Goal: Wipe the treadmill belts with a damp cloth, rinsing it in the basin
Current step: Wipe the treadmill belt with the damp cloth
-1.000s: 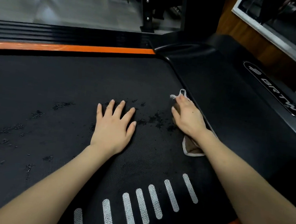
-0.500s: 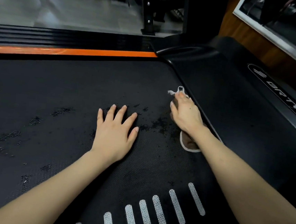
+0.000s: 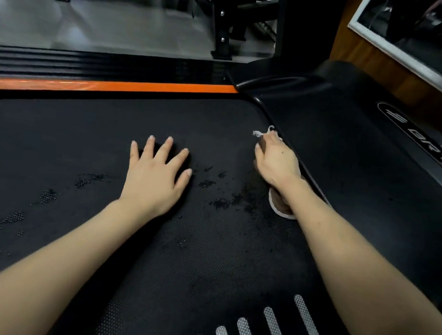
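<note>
A black textured treadmill belt (image 3: 107, 156) fills most of the view, with damp speckled patches on it. My left hand (image 3: 157, 174) lies flat on the belt with fingers spread. My right hand (image 3: 277, 162) presses a brown cloth with a white edge (image 3: 280, 209) onto the belt's right edge, against the black motor cover (image 3: 349, 166). Most of the cloth is hidden under the hand and wrist; a frayed corner shows beyond the fingertips. No basin is in view.
An orange stripe (image 3: 141, 88) and a ribbed black side rail (image 3: 89, 63) run along the belt's far side. Beyond lie grey floor and a black equipment frame (image 3: 222, 27). White bars (image 3: 274, 331) mark the near belt. A mirror on a wooden wall (image 3: 416, 37) is at the right.
My right hand has slid the cloth forward along the belt's right edge. My left hand has stayed flat on the belt.
</note>
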Motion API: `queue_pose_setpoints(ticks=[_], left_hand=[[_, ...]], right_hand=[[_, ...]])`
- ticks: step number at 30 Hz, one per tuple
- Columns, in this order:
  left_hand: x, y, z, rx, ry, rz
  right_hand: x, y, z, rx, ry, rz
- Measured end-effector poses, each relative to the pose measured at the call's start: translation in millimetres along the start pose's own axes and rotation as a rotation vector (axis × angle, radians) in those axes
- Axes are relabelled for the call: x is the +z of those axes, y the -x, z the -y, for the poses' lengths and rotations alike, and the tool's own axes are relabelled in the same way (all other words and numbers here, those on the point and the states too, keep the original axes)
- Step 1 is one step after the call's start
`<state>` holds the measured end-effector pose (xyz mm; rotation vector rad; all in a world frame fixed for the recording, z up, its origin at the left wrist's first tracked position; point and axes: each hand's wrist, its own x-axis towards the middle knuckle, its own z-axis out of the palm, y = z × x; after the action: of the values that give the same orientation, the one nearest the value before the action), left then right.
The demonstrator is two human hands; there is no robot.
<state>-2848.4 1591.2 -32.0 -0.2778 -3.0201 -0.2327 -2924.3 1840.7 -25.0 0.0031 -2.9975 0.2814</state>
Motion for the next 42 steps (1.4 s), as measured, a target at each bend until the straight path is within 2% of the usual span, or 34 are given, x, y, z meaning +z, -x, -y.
queue_pose_setpoints(ticks=[2,4,7,9,11,14,16,17,21,23,25,28,29,31,34,36,38,42], left_hand=[[2.7,-9.9,5.1,0.016,-0.035,0.020],[6.8,-12.9,8.2,0.038,-0.055,0.027],[10.2,-11.3,10.2,0.034,-0.032,0.041],[10.8,-9.9,9.9,0.034,-0.019,0.023],[11.4,-8.6,8.2,0.035,-0.004,0.013],[13.8,-9.9,5.6,0.017,-0.002,0.010],[13.7,-12.2,5.1,0.010,-0.010,0.012],[13.9,-12.3,4.9,0.009,-0.006,0.013],[15.1,-12.0,6.9,0.012,-0.011,0.005],[15.4,-11.3,8.0,0.008,-0.003,0.007],[14.8,-10.3,8.4,0.010,0.000,0.014],[14.4,-9.8,5.7,0.009,-0.006,0.008],[14.0,-10.5,5.0,0.010,-0.009,0.007],[13.3,-11.1,3.2,0.012,-0.015,0.013],[13.6,-11.0,4.4,0.017,-0.019,0.008],[14.4,-10.6,6.1,0.018,-0.009,0.009],[13.4,-11.1,7.8,0.016,-0.003,0.024],[1.9,-22.4,16.8,0.028,-0.023,0.043]], right_hand=[[1.4,7.0,12.5,0.012,0.018,-0.039],[0.1,33.1,33.5,-0.122,-0.010,-0.050],[2.8,70.8,56.9,-0.375,-0.090,0.039],[-0.5,61.1,49.2,-0.439,-0.099,0.072],[0.4,30.2,33.1,-0.381,-0.045,0.055],[2.5,-26.5,21.3,-0.120,0.013,-0.012],[6.5,-33.9,31.1,-0.072,0.047,-0.035],[7.1,-24.5,38.7,-0.102,0.041,-0.028],[8.5,42.2,63.1,-0.435,-0.121,0.056],[1.5,35.7,54.8,-0.483,-0.149,0.087],[2.3,8.3,43.9,-0.394,-0.098,0.061],[0.5,-43.1,32.7,-0.038,-0.070,-0.016],[1.0,-48.9,37.5,0.024,-0.049,-0.022],[3.2,-37.9,53.0,0.003,-0.019,-0.020],[10.6,9.9,82.1,-0.306,-0.084,0.021],[11.9,17.3,79.7,-0.419,-0.135,0.077],[8.7,-7.7,68.9,-0.383,-0.125,0.082],[11.5,-60.4,49.8,-0.149,-0.021,0.060]])
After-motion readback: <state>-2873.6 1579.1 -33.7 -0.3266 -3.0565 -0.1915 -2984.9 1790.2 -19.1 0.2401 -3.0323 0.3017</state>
